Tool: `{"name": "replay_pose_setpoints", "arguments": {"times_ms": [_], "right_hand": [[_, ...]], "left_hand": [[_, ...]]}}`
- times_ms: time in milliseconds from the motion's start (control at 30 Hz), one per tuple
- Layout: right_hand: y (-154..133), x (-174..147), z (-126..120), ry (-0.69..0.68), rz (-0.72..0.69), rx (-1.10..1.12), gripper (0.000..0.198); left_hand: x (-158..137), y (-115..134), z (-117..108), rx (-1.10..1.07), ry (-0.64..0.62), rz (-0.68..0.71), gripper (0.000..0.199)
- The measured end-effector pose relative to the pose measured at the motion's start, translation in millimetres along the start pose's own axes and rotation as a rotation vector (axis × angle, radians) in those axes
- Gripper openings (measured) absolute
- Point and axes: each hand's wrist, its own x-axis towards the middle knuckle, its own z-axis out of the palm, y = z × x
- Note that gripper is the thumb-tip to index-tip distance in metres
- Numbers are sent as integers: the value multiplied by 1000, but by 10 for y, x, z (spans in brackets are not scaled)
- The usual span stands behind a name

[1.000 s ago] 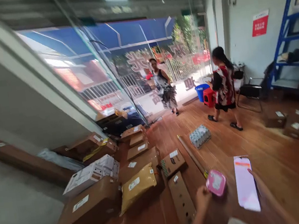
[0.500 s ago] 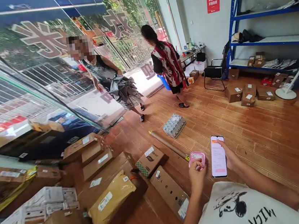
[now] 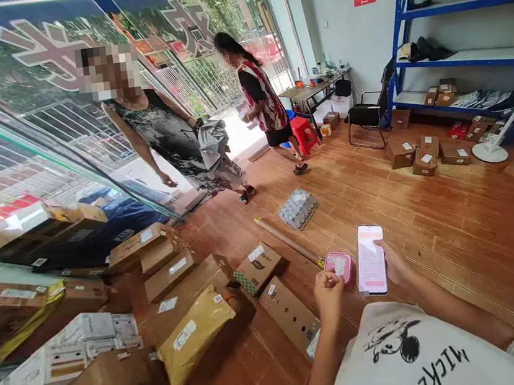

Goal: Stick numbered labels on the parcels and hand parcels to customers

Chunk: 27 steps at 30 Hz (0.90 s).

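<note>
My right hand (image 3: 395, 263) holds a smartphone (image 3: 371, 258) upright with its lit screen towards me. Thumb and fingers grip its right edge. My left hand (image 3: 330, 296) is closed in a pinch just left of the phone. Whether anything small is between its fingertips I cannot make out. In view right behind those fingertips is a small pink square box (image 3: 344, 259) with rounded corners and pale labels on top. A long cardboard tube (image 3: 288, 241) with yellow ends runs up to it across the floor. Below left of the tube lies a flat brown carton with holes (image 3: 291, 316).
Parcels crowd the left side, among them a yellow padded bag (image 3: 197, 334). A grey bundled pack (image 3: 298, 208) lies mid-floor. Two people stand near the glass front, by a red stool (image 3: 305, 135). A black chair (image 3: 372, 117), blue shelves (image 3: 461, 61) and a white fan (image 3: 490, 151) are on the right.
My left hand has drawn left, off the pink box, uncovering more of it. The phone stays in my right hand. The person in the dark dress and the person in red have both shifted left.
</note>
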Motion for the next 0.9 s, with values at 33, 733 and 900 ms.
{"name": "replay_pose_setpoints", "arguments": {"times_ms": [33,733,900], "right_hand": [[-4,-7,2,1,-23,-4,12],[-16,-102,6,180,74,-57,47],[-5,-127,-39,134,160,23,46]], "left_hand": [[-11,3,-3,-1,2,-1,20],[-200,85,8,81,18,103,18],[-270,162,58,26,-85,52,19]]}}
